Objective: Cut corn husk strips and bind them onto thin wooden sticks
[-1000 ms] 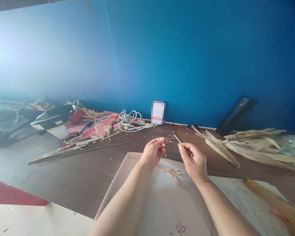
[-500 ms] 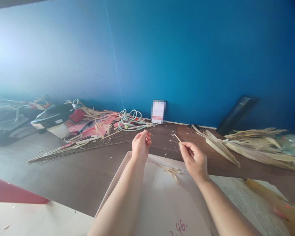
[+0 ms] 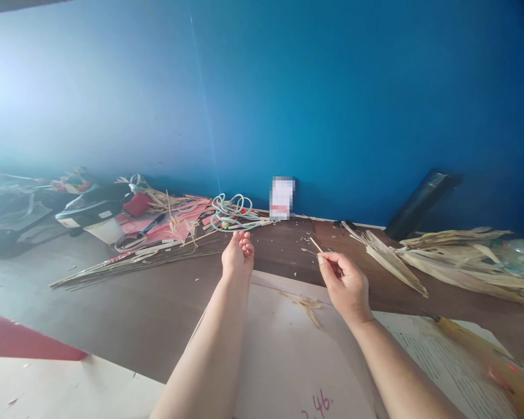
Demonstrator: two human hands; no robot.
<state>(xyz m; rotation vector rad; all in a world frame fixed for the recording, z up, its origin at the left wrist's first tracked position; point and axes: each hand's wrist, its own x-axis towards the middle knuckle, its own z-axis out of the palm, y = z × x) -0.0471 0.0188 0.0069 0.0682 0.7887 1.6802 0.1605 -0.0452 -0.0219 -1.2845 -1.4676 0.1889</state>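
Observation:
My right hand [image 3: 344, 285] pinches a short, thin tan stick [image 3: 316, 244] with a fine wire-like strand beside it, above the brown table. Its thumb and index finger meet at the stick's lower end. My left hand [image 3: 238, 255] is raised in front of the pale blue cord, its fingers curled in; what they hold, if anything, is hidden. Below both hands lies a pale cardboard sheet [image 3: 279, 349] with purple handwriting, and on it a small sprig of dried strips [image 3: 306, 304].
Left are a bundle of thin wires [image 3: 126, 269], pink paper [image 3: 186, 218] and a coiled cord [image 3: 231, 212]. A pixelated card [image 3: 282, 198] leans on the blue wall. Right are dried husks [image 3: 458, 265], a black tube [image 3: 421, 203] and a printed sheet [image 3: 428, 349].
My left hand has shifted left, away from my right hand, and its wrist has turned a little. My right hand and the stick stay nearly in place.

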